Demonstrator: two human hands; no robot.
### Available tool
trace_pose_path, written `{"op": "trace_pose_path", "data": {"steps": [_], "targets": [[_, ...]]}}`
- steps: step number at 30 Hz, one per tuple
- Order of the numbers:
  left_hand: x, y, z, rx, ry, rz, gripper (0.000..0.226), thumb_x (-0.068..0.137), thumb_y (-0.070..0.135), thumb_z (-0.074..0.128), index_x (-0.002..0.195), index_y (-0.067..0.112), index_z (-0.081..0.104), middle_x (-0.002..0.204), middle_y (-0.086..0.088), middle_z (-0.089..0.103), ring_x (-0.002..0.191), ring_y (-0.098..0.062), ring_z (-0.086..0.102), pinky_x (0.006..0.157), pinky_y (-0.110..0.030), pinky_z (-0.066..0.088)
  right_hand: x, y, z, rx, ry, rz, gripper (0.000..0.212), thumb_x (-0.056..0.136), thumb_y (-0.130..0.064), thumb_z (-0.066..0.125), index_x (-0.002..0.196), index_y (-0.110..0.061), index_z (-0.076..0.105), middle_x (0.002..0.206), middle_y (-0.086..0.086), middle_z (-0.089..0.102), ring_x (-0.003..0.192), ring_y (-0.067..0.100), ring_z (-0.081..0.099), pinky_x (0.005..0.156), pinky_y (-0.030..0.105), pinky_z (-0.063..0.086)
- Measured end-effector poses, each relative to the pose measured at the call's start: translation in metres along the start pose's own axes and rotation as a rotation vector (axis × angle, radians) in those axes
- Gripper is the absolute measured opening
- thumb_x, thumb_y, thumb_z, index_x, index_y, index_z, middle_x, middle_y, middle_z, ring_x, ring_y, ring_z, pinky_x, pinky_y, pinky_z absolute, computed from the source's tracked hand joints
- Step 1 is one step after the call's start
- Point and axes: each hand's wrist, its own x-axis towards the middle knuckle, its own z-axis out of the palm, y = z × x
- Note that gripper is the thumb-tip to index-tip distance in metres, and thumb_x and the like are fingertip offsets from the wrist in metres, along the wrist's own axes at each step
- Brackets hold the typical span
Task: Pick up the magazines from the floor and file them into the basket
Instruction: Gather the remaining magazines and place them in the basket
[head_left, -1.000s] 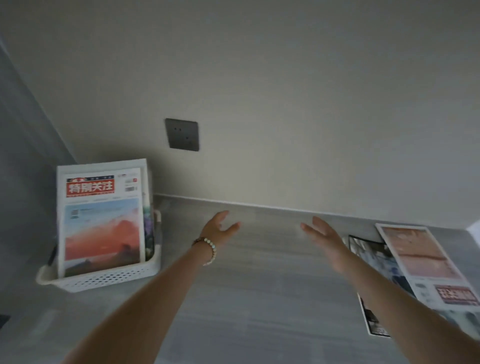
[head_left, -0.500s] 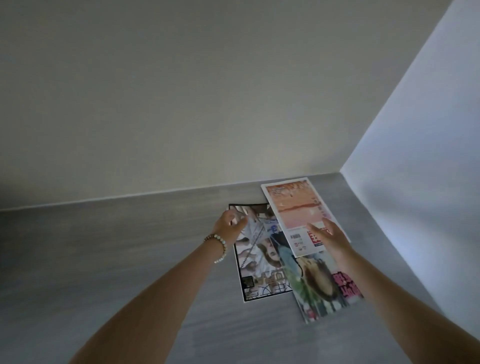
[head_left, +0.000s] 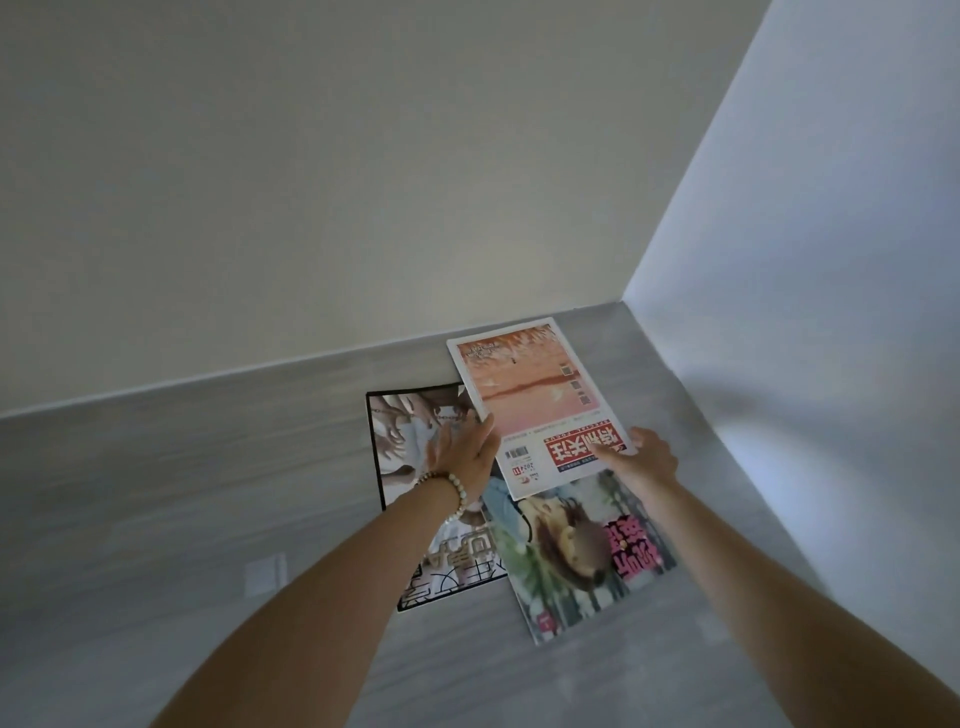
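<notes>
Head view: where are the magazines?

Three lie overlapping on the grey wood-grain floor (head_left: 182, 493), in the corner between two pale walls (head_left: 363, 182). On top is a white-bordered magazine with an orange sunset cover and red title block (head_left: 535, 405). Beneath it are a black-bordered magazine (head_left: 400, 452) to the left and a glossy portrait-cover magazine (head_left: 582, 566) nearer the person.

And the hands?

The left hand (head_left: 462, 452), a pale beaded bracelet (head_left: 457, 493) on its wrist, lies with fingers straight and spread over the black-bordered magazine, thumb side against the sunset cover's left edge. The right hand (head_left: 649, 457) pinches that top magazine's near right corner. Whether it is lifted, I cannot tell.

What differs from half a second ago?

Then the left hand hung loosely curled, clear of the top magazine, and the right lay over its near edge. A second ago the white basket was in sight; the view has since swung to this corner
</notes>
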Motion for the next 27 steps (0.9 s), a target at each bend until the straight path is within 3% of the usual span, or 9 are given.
{"op": "trace_pose_path", "data": {"steps": [3, 5, 9, 12, 16, 19, 23, 25, 27], "targets": [[-0.001, -0.004, 0.003, 0.189, -0.053, -0.003, 0.054, 0.095, 0.049, 0.008, 0.146, 0.034, 0.007, 0.158, 0.006, -0.003, 0.144, -0.029, -0.012, 0.116, -0.051, -0.006, 0.01, -0.001, 0.002, -0.009, -0.052, 0.065, 0.059, 0.045, -0.067, 0.073, 0.082, -0.023, 0.064, 0.09, -0.001, 0.071, 0.095, 0.027, 0.064, 0.084, 0.042, 0.054], [-0.001, -0.002, 0.001, 0.235, -0.081, -0.017, 0.054, 0.095, 0.05, 0.009, 0.146, 0.035, 0.004, 0.157, 0.007, -0.007, 0.144, -0.028, -0.014, 0.115, -0.051, -0.008, -0.002, -0.016, 0.001, 0.115, -0.091, 0.1, 0.031, 0.064, -0.041, 0.078, 0.083, -0.022, 0.064, 0.088, -0.001, 0.07, 0.093, 0.026, 0.064, 0.088, 0.036, 0.051], [-0.002, 0.002, -0.01, 0.273, -0.13, -0.021, 0.05, 0.096, 0.047, 0.015, 0.145, 0.038, 0.009, 0.158, 0.007, -0.004, 0.144, -0.028, -0.013, 0.113, -0.055, -0.009, -0.023, -0.039, -0.003, 0.291, -0.12, -0.034, 0.015, 0.076, -0.01, 0.072, 0.087, -0.014, 0.062, 0.091, 0.003, 0.069, 0.086, 0.022, 0.066, 0.079, 0.03, 0.052], [-0.001, 0.002, -0.023, 0.18, -0.049, -0.007, 0.055, 0.092, 0.055, 0.017, 0.144, 0.039, 0.014, 0.158, 0.002, 0.004, 0.145, -0.03, -0.002, 0.115, -0.055, -0.001, -0.039, -0.054, -0.014, 0.435, -0.09, -0.166, 0.008, 0.079, -0.016, 0.07, 0.084, -0.014, 0.064, 0.087, 0.003, 0.071, 0.083, 0.021, 0.069, 0.072, 0.026, 0.057], [-0.014, 0.018, -0.062, -0.062, 0.296, 0.147, 0.067, 0.088, 0.057, 0.035, 0.145, 0.03, 0.015, 0.156, 0.0, 0.012, 0.144, -0.024, 0.011, 0.116, -0.05, 0.015, -0.063, -0.09, -0.034, 0.495, -0.068, -0.326, 0.011, 0.085, -0.027, 0.063, 0.08, -0.017, 0.065, 0.08, 0.001, 0.071, 0.069, 0.012, 0.07, 0.057, 0.017, 0.057], [-0.027, 0.025, -0.103, -0.176, 0.45, 0.223, 0.074, 0.085, 0.052, 0.048, 0.146, 0.027, 0.013, 0.157, 0.004, 0.007, 0.145, -0.019, 0.007, 0.118, -0.045, 0.015, -0.083, -0.123, -0.045, 0.476, -0.058, -0.413, 0.017, 0.086, -0.027, 0.061, 0.081, -0.012, 0.068, 0.077, 0.003, 0.07, 0.057, 0.004, 0.068, 0.054, 0.015, 0.054], [-0.054, 0.023, -0.151, -0.062, 0.532, 0.322, 0.087, 0.075, 0.06, 0.056, 0.145, 0.029, 0.016, 0.157, 0.005, 0.01, 0.145, -0.018, 0.007, 0.119, -0.042, 0.007, -0.121, -0.172, -0.048, 0.368, -0.151, -0.544, 0.027, 0.085, -0.032, 0.063, 0.084, -0.005, 0.071, 0.068, 0.0, 0.072, 0.052, 0.008, 0.068, 0.049, 0.018, 0.052], [-0.074, 0.015, -0.171, 0.008, 0.511, 0.311, 0.078, 0.067, 0.067, 0.055, 0.136, 0.036, 0.036, 0.15, 0.008, 0.03, 0.142, -0.016, 0.018, 0.118, -0.041, 0.012, -0.145, -0.196, -0.041, 0.288, -0.212, -0.613, 0.033, 0.083, -0.037, 0.065, 0.08, -0.005, 0.071, 0.068, 0.003, 0.073, 0.053, 0.012, 0.069, 0.051, 0.022, 0.053], [-0.096, -0.002, -0.19, -0.055, 0.426, 0.293, 0.056, 0.064, 0.069, 0.056, 0.107, 0.034, 0.061, 0.115, 0.005, 0.064, 0.113, -0.015, 0.053, 0.1, -0.033, 0.037, -0.166, -0.217, -0.025, 0.237, -0.253, -0.664, 0.039, 0.082, -0.038, 0.066, 0.075, 0.0, 0.068, 0.061, 0.002, 0.071, 0.047, 0.012, 0.066, 0.047, 0.02, 0.05]]}}
